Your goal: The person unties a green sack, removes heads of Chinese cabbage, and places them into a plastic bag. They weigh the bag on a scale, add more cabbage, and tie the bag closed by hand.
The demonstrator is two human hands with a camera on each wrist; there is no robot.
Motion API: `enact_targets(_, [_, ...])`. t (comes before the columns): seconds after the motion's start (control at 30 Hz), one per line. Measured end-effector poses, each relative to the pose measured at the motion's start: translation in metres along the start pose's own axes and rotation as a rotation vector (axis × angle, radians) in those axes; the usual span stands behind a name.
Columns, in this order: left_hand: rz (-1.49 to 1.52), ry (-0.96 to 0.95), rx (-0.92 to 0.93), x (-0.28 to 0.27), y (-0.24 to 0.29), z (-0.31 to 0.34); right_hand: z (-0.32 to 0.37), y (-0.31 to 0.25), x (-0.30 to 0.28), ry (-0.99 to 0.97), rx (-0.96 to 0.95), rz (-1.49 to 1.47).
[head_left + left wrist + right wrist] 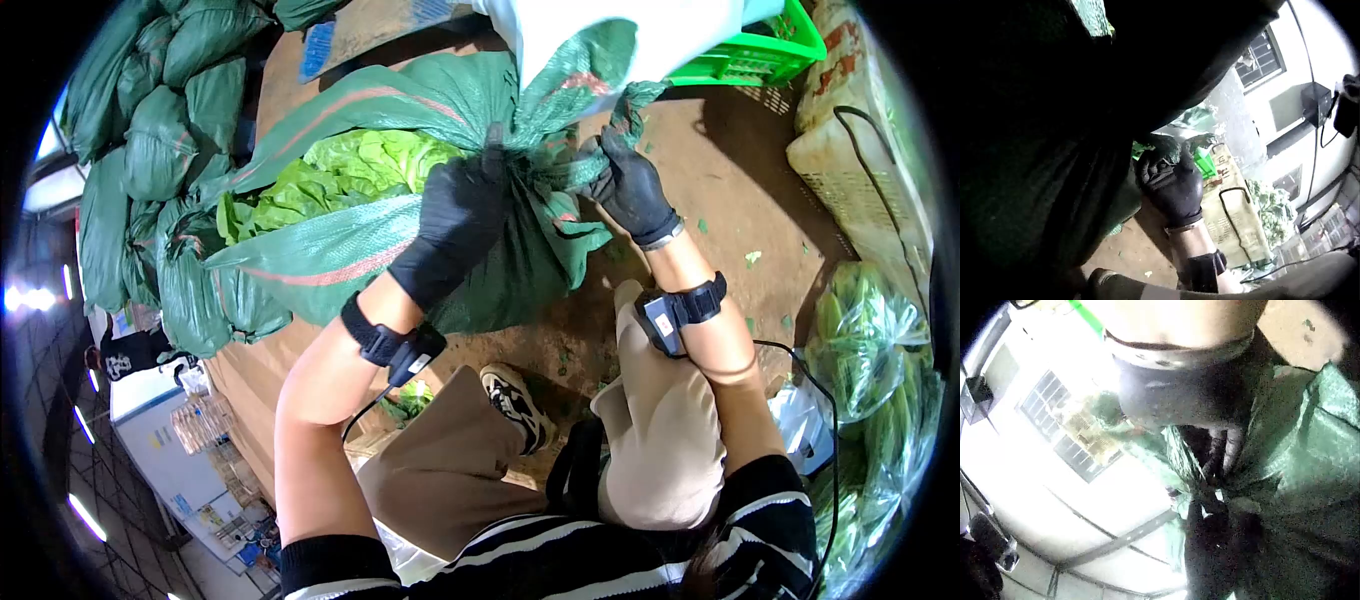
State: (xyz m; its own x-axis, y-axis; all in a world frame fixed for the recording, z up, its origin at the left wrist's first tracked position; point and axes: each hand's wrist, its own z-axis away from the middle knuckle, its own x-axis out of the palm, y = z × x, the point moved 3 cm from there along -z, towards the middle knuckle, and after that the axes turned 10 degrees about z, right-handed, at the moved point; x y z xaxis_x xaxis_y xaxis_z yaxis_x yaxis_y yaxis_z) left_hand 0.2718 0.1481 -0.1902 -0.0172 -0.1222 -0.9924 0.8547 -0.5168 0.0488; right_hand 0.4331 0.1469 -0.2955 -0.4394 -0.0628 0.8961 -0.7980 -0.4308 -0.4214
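A green woven sack (345, 262) with pink stripes lies before me, its side gaping over leafy lettuce (350, 172). Both hands wear black gloves. At the gathered part of the sack, my left hand (455, 230) grips the bunched cloth, thumb pointing up and most fingers hidden. My right hand (632, 192) is just to the right, its fingers curled round a twisted end of the same sack. The left wrist view also shows the right hand (1172, 187) with curled fingers. Green cloth passes by the right hand (1185, 394) in the right wrist view.
Several filled green sacks (160, 145) are piled at the left. A bright green crate (750, 62) stands at the back right, near a pale crate (850, 170). Bagged green vegetables (870, 330) lie at the right. Leaf scraps dot the brown floor (740, 200).
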Motion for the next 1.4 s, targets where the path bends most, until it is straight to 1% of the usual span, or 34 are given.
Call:
enact_targets(0.07, [0.099, 0.05, 0.0, 0.002, -0.003, -0.003, 0.0, 0.003, -0.006, 0.0, 0.016, 0.028])
enact_targets(0.13, [0.203, 0.091, 0.009, 0.004, -0.005, -0.006, 0.007, -0.004, 0.006, -0.13, -0.142, 0.728])
enact_targets(0.17, [0.203, 0.074, -0.032, 0.005, -0.007, -0.005, 0.009, -0.004, 0.011, -0.129, -0.143, 0.73])
enact_targets(0.23, [0.2, 0.063, -0.074, 0.003, -0.008, -0.005, 0.009, -0.005, 0.025, -0.293, -0.232, 0.842])
enact_targets(0.27, [0.228, 0.075, -0.039, 0.001, -0.007, -0.004, 0.006, -0.01, 0.021, -0.31, -0.367, 1.138])
enact_targets(0.3, [0.258, 0.082, -0.004, -0.003, -0.004, -0.002, 0.0, -0.005, 0.013, -0.311, -0.369, 1.139])
enact_targets(0.33, [0.259, 0.083, -0.002, -0.013, 0.002, 0.004, -0.006, 0.004, 0.001, -0.227, -0.425, 1.359])
enact_targets(0.4, [0.23, 0.076, 0.142, -0.042, 0.021, 0.021, -0.022, 0.018, -0.017, -0.082, -0.471, 1.73])
enact_targets(0.43, [0.211, -0.021, 0.167, -0.067, 0.037, 0.031, -0.021, 0.017, -0.009, -0.077, -0.468, 1.729])
enact_targets(0.47, [0.191, -0.12, 0.189, -0.086, 0.049, 0.048, -0.015, 0.011, 0.007, 0.006, -0.632, 1.773])
enact_targets(0.5, [0.087, -0.196, 0.326, -0.088, 0.048, 0.079, -0.012, 0.006, 0.024, 0.087, -0.798, 1.807])
enact_targets(0.53, [0.304, -0.317, 0.335, -0.11, 0.058, 0.091, -0.017, 0.005, 0.034, 0.085, -0.826, 1.706])
enact_targets(0.57, [0.412, -0.391, 0.303, -0.124, 0.058, 0.111, -0.022, 0.002, 0.045, 0.079, -0.835, 1.7])
enact_targets(0.6, [0.419, -0.453, 0.355, -0.136, 0.054, 0.129, -0.027, 0.001, 0.052, 0.122, -0.706, 1.825])
enact_targets(0.63, [0.485, -0.463, 0.229, -0.148, 0.054, 0.144, -0.032, 0.001, 0.055, 0.166, -0.574, 1.947])
enact_targets(0.67, [0.551, -0.472, 0.101, -0.159, 0.054, 0.158, -0.036, 0.0, 0.057, 0.142, -0.631, 1.913])
enact_targets(0.7, [0.713, -0.608, -0.033, -0.166, 0.05, 0.173, -0.044, 0.003, 0.05, 0.13, -0.635, 1.905])
enact_targets(0.77, [0.963, -0.735, -0.268, -0.169, 0.037, 0.208, -0.058, 0.018, 0.031, -0.014, -0.784, 1.757])
enact_targets(0.8, [0.974, -0.746, -0.339, -0.163, 0.025, 0.228, -0.056, 0.03, 0.018, 0.038, -0.57, 0.971])
enact_targets(0.83, [0.987, -0.757, -0.408, -0.153, 0.015, 0.245, -0.051, 0.017, 0.023, -0.083, -0.405, 0.686])
enact_targets(0.87, [1.035, -0.827, -0.578, -0.142, 0.005, 0.252, -0.046, 0.008, 0.021, -0.067, -0.455, 1.015])
enact_targets(0.9, [1.137, -0.806, -0.686, -0.112, -0.018, 0.287, -0.041, 0.001, 0.02, -0.047, -0.502, 1.345])
enact_targets(0.97, [1.146, -0.734, -0.566, -0.069, -0.041, 0.334, -0.015, 0.009, 0.045, -0.033, -0.437, 1.114])
enact_targets(1.0, [1.152, -0.734, -0.553, -0.054, -0.046, 0.337, -0.003, 0.005, 0.06, -0.038, -0.667, 1.579])
enact_targets(1.03, [1.109, -0.854, -0.571, -0.042, -0.046, 0.341, 0.001, 0.014, 0.065, -0.045, -0.808, 1.848])
enact_targets(1.1, [0.91, -1.012, -0.527, -0.026, -0.033, 0.328, -0.013, 0.021, 0.049, 0.067, -0.744, 1.997])
enact_targets(1.17, [0.353, -1.019, -0.416, 0.024, -0.044, 0.353, -0.009, 0.0, 0.047, 0.357, -0.56, 1.482])
enact_targets(1.2, [0.255, -0.968, -0.425, 0.04, -0.043, 0.363, -0.019, -0.004, 0.016, 0.237, -0.603, 0.95])
enact_targets(1.23, [0.266, -0.887, -0.449, 0.052, -0.04, 0.367, -0.004, -0.021, 0.021, 0.27, -0.793, 0.817])
enact_targets(1.27, [0.288, -0.807, -0.467, 0.063, -0.035, 0.373, 0.006, -0.037, 0.009, 0.367, -0.425, 0.585])
enact_targets(1.3, [0.327, -0.744, -0.474, 0.07, -0.032, 0.372, 0.021, -0.045, -0.005, 0.363, -0.437, 0.536])
enact_targets(1.33, [0.379, -0.688, -0.471, 0.073, -0.03, 0.369, 0.027, -0.05, -0.052, 0.298, -0.506, 0.795])
enact_targets(1.37, [0.439, -0.644, -0.466, 0.074, -0.029, 0.364, 0.044, -0.052, -0.063, 0.417, -0.396, 0.259])
enact_targets(1.4, [0.513, -0.606, -0.448, 0.072, -0.028, 0.358, 0.061, -0.052, -0.07, 0.52, -0.357, 0.279])
